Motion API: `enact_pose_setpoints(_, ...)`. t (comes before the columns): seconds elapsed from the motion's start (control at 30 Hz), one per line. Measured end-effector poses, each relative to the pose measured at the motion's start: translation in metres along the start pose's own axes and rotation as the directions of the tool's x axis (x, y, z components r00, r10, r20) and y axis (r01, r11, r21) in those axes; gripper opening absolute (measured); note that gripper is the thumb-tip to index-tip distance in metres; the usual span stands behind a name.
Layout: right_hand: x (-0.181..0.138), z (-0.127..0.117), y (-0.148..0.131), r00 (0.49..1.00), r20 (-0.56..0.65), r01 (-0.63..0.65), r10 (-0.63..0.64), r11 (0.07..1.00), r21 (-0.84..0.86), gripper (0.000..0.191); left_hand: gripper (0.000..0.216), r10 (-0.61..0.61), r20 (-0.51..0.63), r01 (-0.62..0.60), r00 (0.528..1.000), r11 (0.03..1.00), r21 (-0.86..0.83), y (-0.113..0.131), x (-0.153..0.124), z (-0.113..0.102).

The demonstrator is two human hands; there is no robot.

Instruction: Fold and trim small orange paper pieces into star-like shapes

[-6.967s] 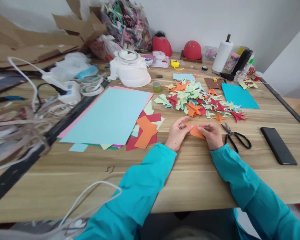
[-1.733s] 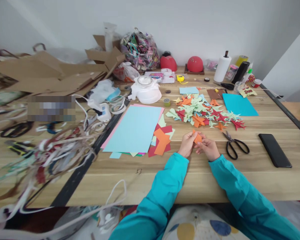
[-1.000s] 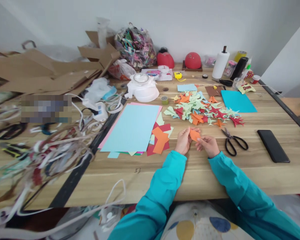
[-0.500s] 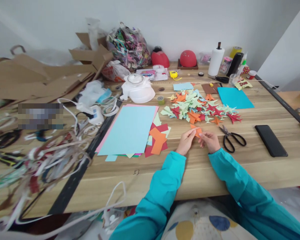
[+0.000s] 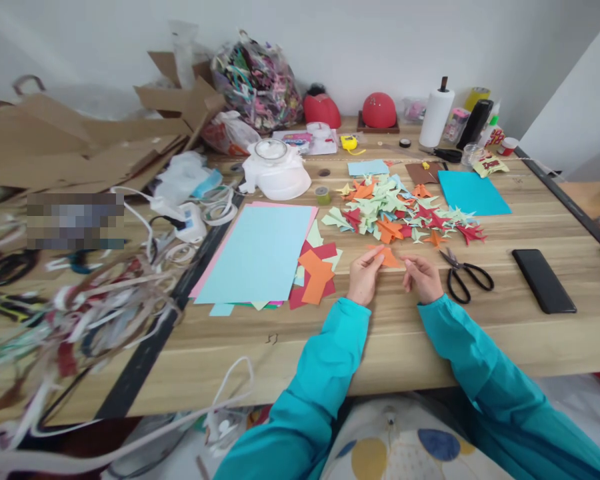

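My left hand [image 5: 363,277] pinches a folded piece of orange paper [image 5: 391,258] between thumb and fingers, just above the table. My right hand [image 5: 423,277] is by the paper's right tip, thumb and index finger drawn together; whether anything is between them I cannot make out. Just beyond both hands lies a pile of small folded paper pieces [image 5: 380,201] in pale green, orange, red and blue, many with pointed ends. Black-handled scissors [image 5: 461,272] lie to the right of my right hand, blades partly apart. Cut orange paper [image 5: 319,279] and red paper [image 5: 325,251] lie to my left.
Light blue sheets [image 5: 260,253] are stacked on the left, with a phone [image 5: 543,280] at the right. Behind the pile are a teal sheet [image 5: 473,193], a tape roll [image 5: 323,195] and a white cap-like object [image 5: 277,173]. Tangled straps and cords [image 5: 115,313] cover the far left.
My right hand has drawn slightly right, off the orange paper's middle. The paper now shows more of its pointed shape in my left hand, which has shifted a little left.
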State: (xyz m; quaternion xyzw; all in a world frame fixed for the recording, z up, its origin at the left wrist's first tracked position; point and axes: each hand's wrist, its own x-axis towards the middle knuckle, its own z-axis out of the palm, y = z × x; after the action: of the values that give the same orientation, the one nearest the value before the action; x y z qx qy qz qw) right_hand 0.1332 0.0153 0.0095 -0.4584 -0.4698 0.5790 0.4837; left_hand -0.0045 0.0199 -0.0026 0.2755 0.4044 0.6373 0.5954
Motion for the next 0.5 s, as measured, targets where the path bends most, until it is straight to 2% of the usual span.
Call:
enact_pose_setpoints(0.13, 0.0028, -0.0035, 0.0021, 0.991, -0.072, 0.109, -0.112, 0.993, -0.055, 0.035, 0.030, -0.065, 0.021, 0.067, 0.998, 0.994, -0.085, 0.0076, 0.0004, -0.0006)
enact_pose_setpoints(0.23, 0.0037, -0.0052, 0.0063, 0.968, -0.064, 0.226, -0.243, 0.953, -0.201, 0.031, 0.030, -0.098, 0.050, 0.101, 0.994, 0.993, -0.056, 0.0087, -0.0012, 0.0003)
enact_pose_setpoints(0.3, 0.0034, -0.0061, 0.0082, 0.942, -0.009, 0.313, -0.335, 0.891, -0.327, 0.027, 0.032, -0.117, 0.075, 0.118, 0.990, 0.993, -0.010, 0.0074, -0.0026, 0.0012)
enact_pose_setpoints(0.4, 0.0028, -0.0079, 0.0091, 0.882, 0.117, 0.452, -0.456, 0.750, -0.483, 0.018, 0.035, -0.114, 0.104, 0.104, 0.988, 0.990, 0.100, 0.0054, -0.0042, 0.0017)
enact_pose_setpoints(0.5, 0.0023, -0.0090, 0.0094, 0.818, 0.208, 0.546, -0.536, 0.611, -0.572, 0.021, 0.035, -0.073, 0.114, 0.046, 0.991, 0.973, 0.226, 0.0050, -0.0052, 0.0016)
